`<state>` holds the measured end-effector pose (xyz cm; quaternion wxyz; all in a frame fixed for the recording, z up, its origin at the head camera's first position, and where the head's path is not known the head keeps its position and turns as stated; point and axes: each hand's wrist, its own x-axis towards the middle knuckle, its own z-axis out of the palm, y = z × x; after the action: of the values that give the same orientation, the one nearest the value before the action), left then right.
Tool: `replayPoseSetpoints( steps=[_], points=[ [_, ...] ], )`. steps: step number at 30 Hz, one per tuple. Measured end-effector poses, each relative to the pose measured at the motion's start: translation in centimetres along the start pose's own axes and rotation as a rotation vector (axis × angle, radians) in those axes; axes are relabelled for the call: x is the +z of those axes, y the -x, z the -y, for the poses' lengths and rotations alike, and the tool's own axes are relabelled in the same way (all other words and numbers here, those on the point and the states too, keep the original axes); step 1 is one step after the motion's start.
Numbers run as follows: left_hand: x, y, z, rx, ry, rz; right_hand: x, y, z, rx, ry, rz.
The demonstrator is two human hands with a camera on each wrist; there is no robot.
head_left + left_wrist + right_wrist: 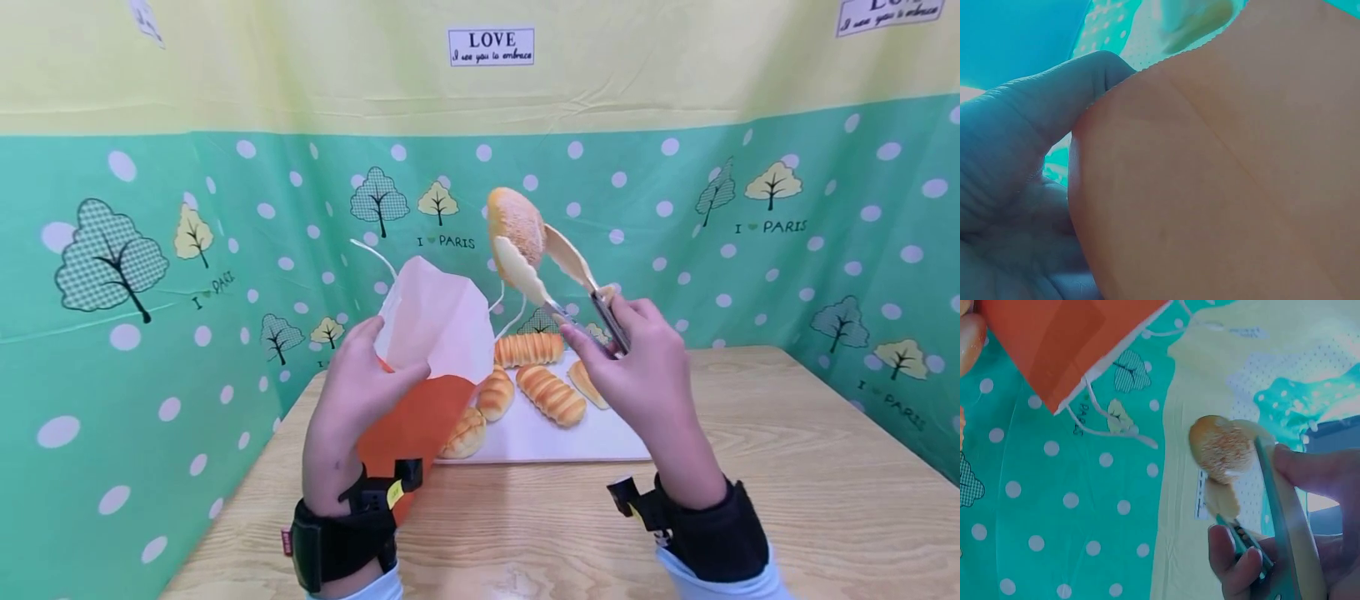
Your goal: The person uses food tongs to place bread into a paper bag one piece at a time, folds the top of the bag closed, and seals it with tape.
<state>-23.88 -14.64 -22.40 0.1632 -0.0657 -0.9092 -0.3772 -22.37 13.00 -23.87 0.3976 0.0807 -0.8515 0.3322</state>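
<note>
My left hand [356, 383] grips an orange paper bag [423, 417] at its mouth, thumb over the near edge. The bag is tilted with its opening upward, showing a white inside, and thin white string handles. In my right hand [652, 367] I hold tongs [572, 255] with pale jaws and metal arms. Between the jaws is a round golden bun [517, 221] with a crumbly topping, raised to the right of the bag's mouth and above it. The right wrist view shows the same bun [1219, 447] apart from the bag. The bag's lower part is partly behind my left wrist.
A white tray [540, 448] lies on the wooden table [540, 525] behind the bag. On it are several breads, including a ridged roll [551, 396] and a round bun [465, 435]. A green and yellow printed cloth [637, 183] hangs behind and at both sides.
</note>
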Motion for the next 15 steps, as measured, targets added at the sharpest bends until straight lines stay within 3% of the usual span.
replayPoseSetpoints(
  steps=[3, 9, 15],
  points=[
    [-0.1, 0.0, 0.0, 0.019, -0.005, 0.013, 0.8, 0.5, 0.8, -0.064, -0.042, 0.038],
    [-0.1, 0.1, 0.1, 0.042, 0.016, 0.005, 3.0, 1.9, 2.0, -0.127, -0.022, 0.257],
    [-0.1, -0.1, 0.2, 0.001, 0.011, -0.02, 4.0, 2.5, 2.7, -0.133, -0.003, 0.37]
  ],
)
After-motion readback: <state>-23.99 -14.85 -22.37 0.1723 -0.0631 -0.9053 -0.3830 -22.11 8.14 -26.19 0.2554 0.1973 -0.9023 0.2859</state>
